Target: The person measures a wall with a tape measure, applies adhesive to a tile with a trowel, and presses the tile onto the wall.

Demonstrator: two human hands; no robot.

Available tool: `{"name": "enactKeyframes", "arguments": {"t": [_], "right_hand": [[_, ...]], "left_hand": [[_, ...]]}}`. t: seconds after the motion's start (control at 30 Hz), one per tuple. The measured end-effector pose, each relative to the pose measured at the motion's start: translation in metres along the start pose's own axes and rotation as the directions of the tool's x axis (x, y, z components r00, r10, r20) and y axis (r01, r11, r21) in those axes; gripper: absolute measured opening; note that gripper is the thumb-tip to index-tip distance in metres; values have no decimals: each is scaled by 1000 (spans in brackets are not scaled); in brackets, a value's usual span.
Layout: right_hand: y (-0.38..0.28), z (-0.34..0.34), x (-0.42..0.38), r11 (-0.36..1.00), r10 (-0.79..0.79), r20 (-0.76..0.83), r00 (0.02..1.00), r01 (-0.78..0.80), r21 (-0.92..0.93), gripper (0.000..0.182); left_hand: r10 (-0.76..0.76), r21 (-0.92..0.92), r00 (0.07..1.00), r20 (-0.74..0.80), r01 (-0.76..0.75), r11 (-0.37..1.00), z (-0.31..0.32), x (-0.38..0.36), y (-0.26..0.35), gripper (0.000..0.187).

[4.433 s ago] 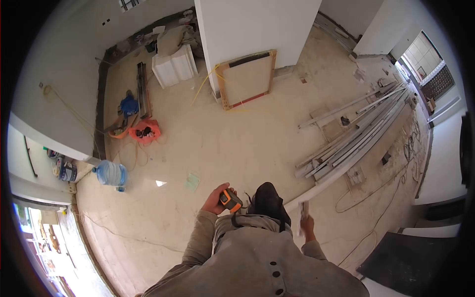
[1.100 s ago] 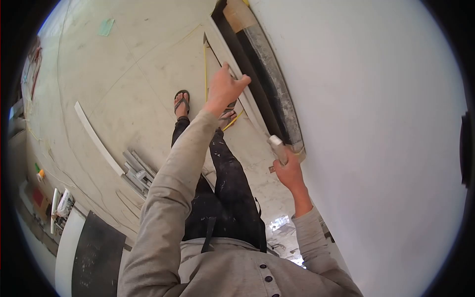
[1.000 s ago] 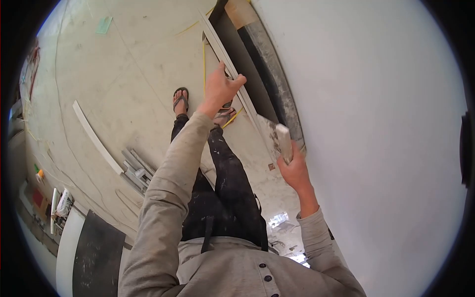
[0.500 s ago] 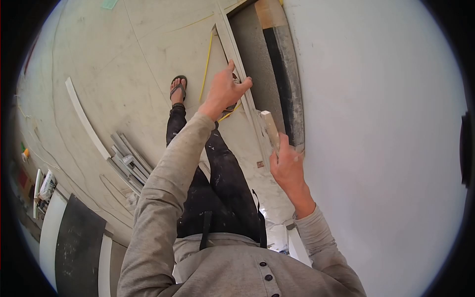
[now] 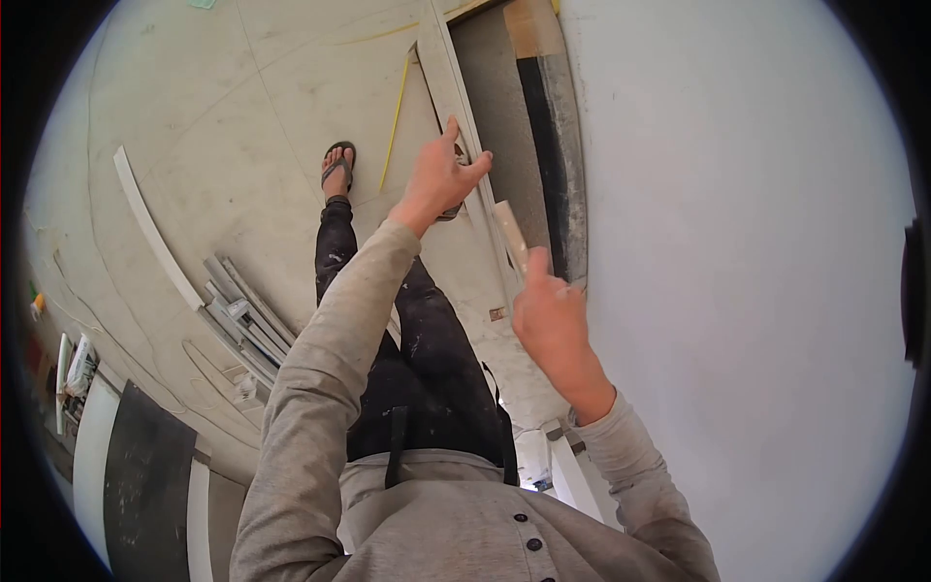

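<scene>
My left hand [image 5: 441, 184] stays at the strip [image 5: 447, 82], thumb and forefinger spread across it; whether they clasp it I cannot tell. My right hand [image 5: 553, 315] is closed round the tool [image 5: 510, 229]. Its far end has shifted nearer my left thumb, so it now sits close by the strip, between the yellow tape [image 5: 395, 126] and the wall [image 5: 737, 242].

White wall [image 5: 737, 272] filled right side, softly lit. Floor [image 5: 204, 97] pale, scuffed, crossed by thin dark line. Long grey strips [image 5: 254, 325] lay bundled at left. Dark speckled panel [image 5: 150, 475] showed at lower left.
</scene>
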State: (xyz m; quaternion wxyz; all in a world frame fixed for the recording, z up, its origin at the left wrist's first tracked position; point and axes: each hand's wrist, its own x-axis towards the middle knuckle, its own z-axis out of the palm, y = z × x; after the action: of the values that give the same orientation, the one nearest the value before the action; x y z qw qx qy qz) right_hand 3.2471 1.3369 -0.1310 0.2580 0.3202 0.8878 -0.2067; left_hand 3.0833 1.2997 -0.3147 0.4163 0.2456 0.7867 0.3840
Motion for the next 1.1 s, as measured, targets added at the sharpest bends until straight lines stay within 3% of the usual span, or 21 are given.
{"name": "enactKeyframes", "arguments": {"t": [0.17,0.23,0.33,0.43,0.57,0.67,0.87,0.93,1.1], "right_hand": [[-13,8,5,988,-21,21,1000,24,-152,39],[-8,-6,11,992,107,72,992,-112,61,40],[-10,3,6,997,19,61,998,-14,-81,38],[-3,-5,15,998,65,63,996,-66,15,35],[-6,1,7,998,32,49,998,-29,-61,32],[-9,1,10,995,102,75,992,-103,7,32],[7,15,-2,997,38,-7,999,-39,-60,29],[8,2,7,994,50,-14,999,-49,98,29],[-3,-4,11,995,89,24,996,-90,41,30]], "left_hand": [[17,20,1000,7,-17,1000,-3,2,-5,88],[17,-50,999,33,-15,999,-4,1,-4,90],[-29,-63,996,84,35,997,-6,0,-4,91],[2,-50,999,52,0,999,-4,1,-8,94],[-3,-64,997,72,8,998,-3,2,-11,95],[11,-52,998,61,-8,999,-6,2,-11,96],[5,-86,998,60,0,996,-3,3,-8,96],[43,-78,999,20,-41,996,1,3,-9,96],[-14,-90,997,71,21,996,-1,4,-1,100]]}}
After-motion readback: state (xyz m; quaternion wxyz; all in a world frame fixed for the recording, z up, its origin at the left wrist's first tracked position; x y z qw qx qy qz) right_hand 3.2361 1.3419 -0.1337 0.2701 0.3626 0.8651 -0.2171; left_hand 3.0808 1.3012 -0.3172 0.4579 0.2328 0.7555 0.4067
